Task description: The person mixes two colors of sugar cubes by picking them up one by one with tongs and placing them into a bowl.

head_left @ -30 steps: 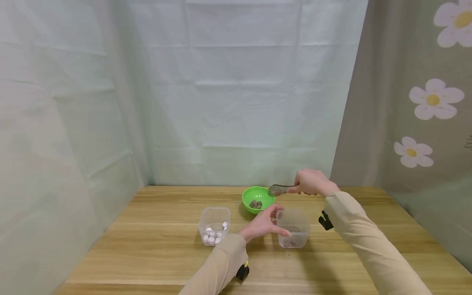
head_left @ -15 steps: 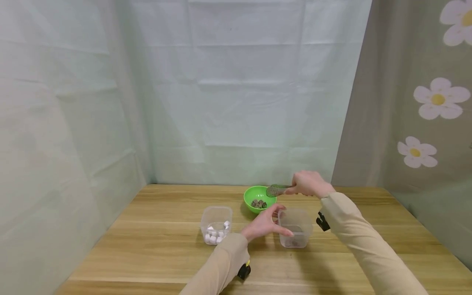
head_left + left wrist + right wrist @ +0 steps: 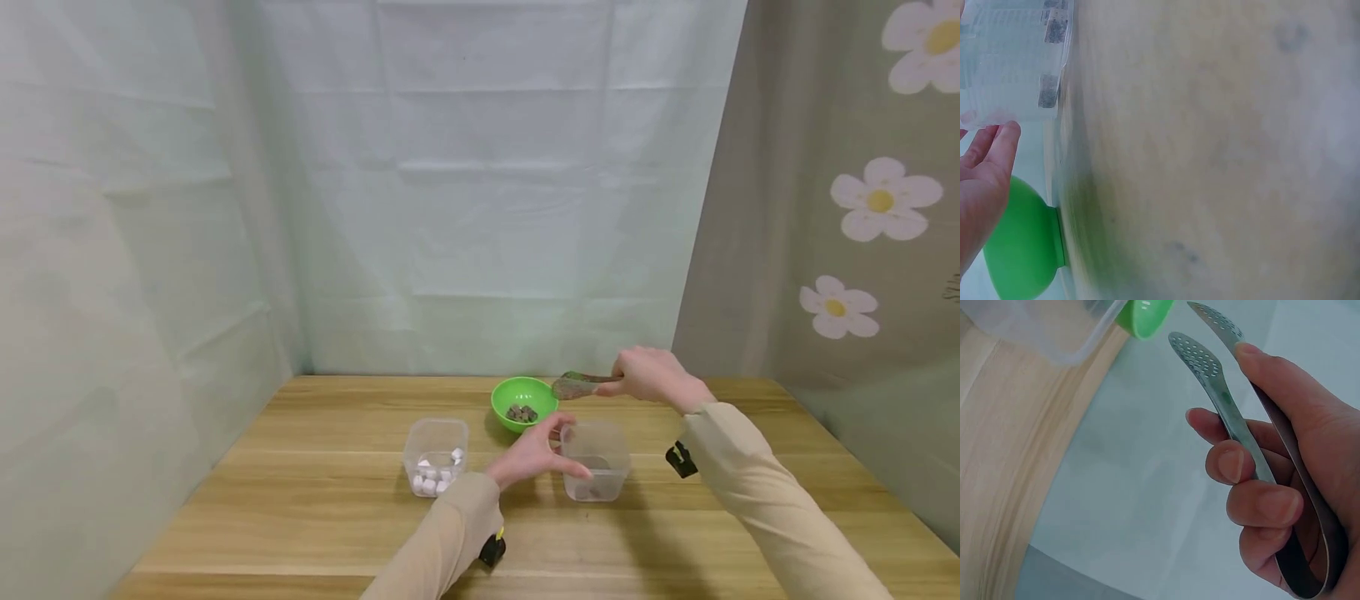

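Probably for steadiness, the left hand (image 3: 531, 457) grips one clear tub (image 3: 612, 454), thumb spread from fingers (the right hand (image 3: 652, 373), curled, holds parted tongs (image 3: 1200, 359)).

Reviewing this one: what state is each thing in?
Green round bowl: upright, brown lumps inside.
Left clear square plastic container: lidless, white chunks inside.
Right clear square plastic container: lidless, dark pieces inside, gripped by left hand.
Perforated silver metal tongs: jaws apart, nothing between, held by right hand.

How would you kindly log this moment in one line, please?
left hand: holds right container, dark pieces inside | right hand: holds tongs, tips apart, empty | green bowl: brown chunks | left container: white pieces
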Demonstrator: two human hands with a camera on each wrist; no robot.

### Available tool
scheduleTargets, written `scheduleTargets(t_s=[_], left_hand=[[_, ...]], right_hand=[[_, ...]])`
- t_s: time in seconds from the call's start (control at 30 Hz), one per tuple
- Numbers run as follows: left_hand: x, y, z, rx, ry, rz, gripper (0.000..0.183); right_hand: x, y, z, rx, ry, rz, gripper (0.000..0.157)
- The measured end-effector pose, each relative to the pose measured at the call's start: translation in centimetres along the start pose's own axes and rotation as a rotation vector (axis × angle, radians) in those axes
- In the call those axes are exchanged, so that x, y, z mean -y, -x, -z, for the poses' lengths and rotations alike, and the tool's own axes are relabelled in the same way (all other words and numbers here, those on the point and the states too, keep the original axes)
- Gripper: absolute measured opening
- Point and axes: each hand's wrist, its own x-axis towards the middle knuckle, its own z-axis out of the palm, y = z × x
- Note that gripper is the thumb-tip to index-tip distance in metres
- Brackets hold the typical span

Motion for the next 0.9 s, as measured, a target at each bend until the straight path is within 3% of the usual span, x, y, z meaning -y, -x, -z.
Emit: scheduleTargets(t_s=[0.3,0.57,0.9], left_hand=[[0.0,0.1,0.1,-0.013,-0.039,-0.005,0.081],[0.0,0.1,0.0,-0.011,-0.048,-0.007,0.082],[0.0,0.1,0.0,-0.012,-0.084,-0.005,0.083]], right_hand=[[-1.3,2.4,0.9,0.008,-0.024,-0.031,0.053],[-0.8,4.4,1.9,0.082,-0.007,-0.08,0.048],[-0.1,5.0,0.3,0.161,-0.036,-0.077,0.041]])
